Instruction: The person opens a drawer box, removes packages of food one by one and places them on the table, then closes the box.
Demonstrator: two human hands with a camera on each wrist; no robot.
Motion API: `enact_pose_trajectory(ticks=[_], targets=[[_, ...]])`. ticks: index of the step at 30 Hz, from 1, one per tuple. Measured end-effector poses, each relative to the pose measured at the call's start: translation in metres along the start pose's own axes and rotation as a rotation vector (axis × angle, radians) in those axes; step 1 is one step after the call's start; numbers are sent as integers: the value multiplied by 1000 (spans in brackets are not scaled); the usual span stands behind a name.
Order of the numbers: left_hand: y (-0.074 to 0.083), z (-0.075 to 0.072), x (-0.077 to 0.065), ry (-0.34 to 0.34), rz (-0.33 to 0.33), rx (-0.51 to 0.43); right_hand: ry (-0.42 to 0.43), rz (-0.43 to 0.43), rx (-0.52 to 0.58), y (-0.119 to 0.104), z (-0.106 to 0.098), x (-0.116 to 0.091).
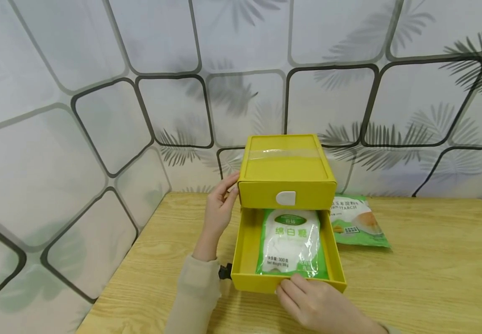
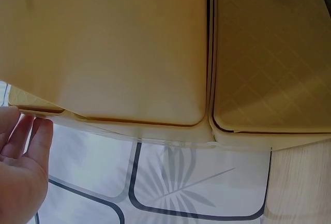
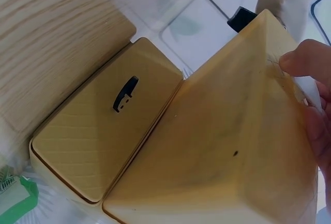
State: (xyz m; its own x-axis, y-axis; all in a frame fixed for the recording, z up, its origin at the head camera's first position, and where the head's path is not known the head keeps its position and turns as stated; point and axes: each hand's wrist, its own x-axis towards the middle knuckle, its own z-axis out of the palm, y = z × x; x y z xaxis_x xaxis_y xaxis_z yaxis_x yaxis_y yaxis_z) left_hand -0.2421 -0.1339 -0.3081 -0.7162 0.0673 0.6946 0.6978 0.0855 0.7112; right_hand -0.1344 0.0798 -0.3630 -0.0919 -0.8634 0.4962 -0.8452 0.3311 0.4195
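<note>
A yellow box of stacked drawers (image 1: 287, 170) stands on the table, its lower drawer (image 1: 250, 281) pulled out and the upper one closed, with a white tab on its front. In the open drawer lies a white and green bag of sugar (image 1: 289, 243), labelled 300 g. With my left hand (image 1: 218, 208) I steady the box's left side, the fingers laid against it near the upper front corner. My right hand (image 1: 314, 299) grips the lower drawer's front at its middle. In the right wrist view the thumb and fingers of that hand (image 3: 316, 94) pinch the drawer front (image 3: 282, 100).
A white and green bag of corn starch (image 1: 360, 225) lies on the wooden table (image 1: 433, 269), right of the box and partly behind it. A patterned cloth wall (image 1: 249, 102) rises behind. A black strap piece (image 1: 225, 271) shows by the left sleeve.
</note>
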Motion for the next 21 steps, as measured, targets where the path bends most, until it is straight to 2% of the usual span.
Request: enact_pose_trajectory(ticks=[12,21], targets=[[-1,-1,0,-7,-15,-3,-25,39,19,-4,-5,3],[-2,-4,0,-39,-9,9,-59,67,18,-6,-8,3]])
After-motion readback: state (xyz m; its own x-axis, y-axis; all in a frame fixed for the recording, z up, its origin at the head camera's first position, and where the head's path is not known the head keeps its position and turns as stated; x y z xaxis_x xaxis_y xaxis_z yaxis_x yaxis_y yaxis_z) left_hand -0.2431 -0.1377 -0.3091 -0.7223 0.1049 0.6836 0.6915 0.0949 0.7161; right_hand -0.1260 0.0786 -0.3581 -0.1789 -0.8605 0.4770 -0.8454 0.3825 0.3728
